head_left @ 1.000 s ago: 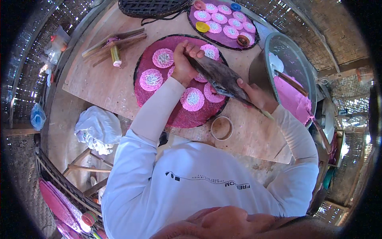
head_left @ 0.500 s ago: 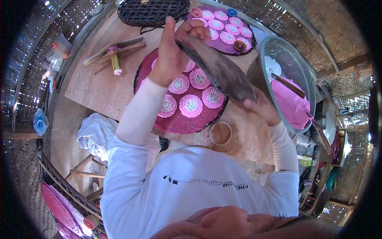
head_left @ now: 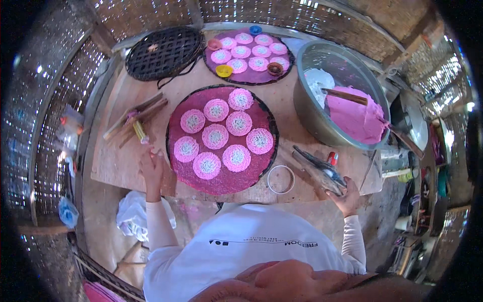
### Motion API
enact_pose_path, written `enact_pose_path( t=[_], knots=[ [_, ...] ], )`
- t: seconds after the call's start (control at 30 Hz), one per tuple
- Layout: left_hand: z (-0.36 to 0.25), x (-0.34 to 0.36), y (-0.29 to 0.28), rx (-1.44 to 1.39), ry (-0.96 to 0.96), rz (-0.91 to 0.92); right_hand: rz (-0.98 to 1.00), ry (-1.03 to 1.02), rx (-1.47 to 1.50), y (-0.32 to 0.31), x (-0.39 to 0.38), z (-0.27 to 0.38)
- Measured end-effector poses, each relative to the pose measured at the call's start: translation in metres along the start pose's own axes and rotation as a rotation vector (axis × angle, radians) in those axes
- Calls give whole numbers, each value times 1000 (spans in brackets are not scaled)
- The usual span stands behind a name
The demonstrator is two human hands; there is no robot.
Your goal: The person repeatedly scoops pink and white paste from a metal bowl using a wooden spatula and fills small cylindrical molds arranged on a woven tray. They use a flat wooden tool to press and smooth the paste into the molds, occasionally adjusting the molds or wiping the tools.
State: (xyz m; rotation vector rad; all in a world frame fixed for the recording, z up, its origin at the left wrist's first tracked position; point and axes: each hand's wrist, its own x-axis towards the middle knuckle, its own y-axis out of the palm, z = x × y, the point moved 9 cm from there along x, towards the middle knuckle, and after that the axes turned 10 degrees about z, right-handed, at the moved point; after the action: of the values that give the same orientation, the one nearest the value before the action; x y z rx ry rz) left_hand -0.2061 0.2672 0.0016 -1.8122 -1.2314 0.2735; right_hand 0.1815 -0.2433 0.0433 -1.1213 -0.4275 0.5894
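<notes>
Supporting the dark flat thing evenly seems wise: at four o'clock of the pink tray, the right hand grasps its near end; at eight o'clock, the left hand has loose, empty fingers.

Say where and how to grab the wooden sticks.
Probably the far right ends of the wooden sticks, from above with the left hand: they lie close together there, clear of the yellow tube, and splay apart at the left.
</notes>
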Motion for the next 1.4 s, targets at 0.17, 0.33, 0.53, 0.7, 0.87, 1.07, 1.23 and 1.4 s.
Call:
enact_pose_path(
  t=[0.17, 0.33, 0.53, 0.7, 0.87, 1.07, 1.23, 1.4],
  knots=[
    [-2, 8, 23, 215, -153, 154, -130, -77, -116, 5, 3, -4],
    [-6, 18, 28, 127, -112, 285, -206, -64, -154, 11, 10, 2],
    [-41, 9, -17, -24, 252, 83, -317, -11, -124, 5, 2, 35],
    [-6, -15, -48, -238, -5, 168, -501, -94, 326, 17, 32, 112],
    [-23, -64, -129, -162, -57, -222, -40, -824, 310, 91, 62, 278],
    [-10, -214, -237, 307, -547, -474, 480, -1411, 474, 109, -3, 427],
    [-42, -384, -335, 669, -1166, -682, 571, -1587, 496, 112, -26, 464],
    [-71, -515, -344, 772, -1450, -775, 705, -1670, 504, 117, -59, 481]
  ],
)
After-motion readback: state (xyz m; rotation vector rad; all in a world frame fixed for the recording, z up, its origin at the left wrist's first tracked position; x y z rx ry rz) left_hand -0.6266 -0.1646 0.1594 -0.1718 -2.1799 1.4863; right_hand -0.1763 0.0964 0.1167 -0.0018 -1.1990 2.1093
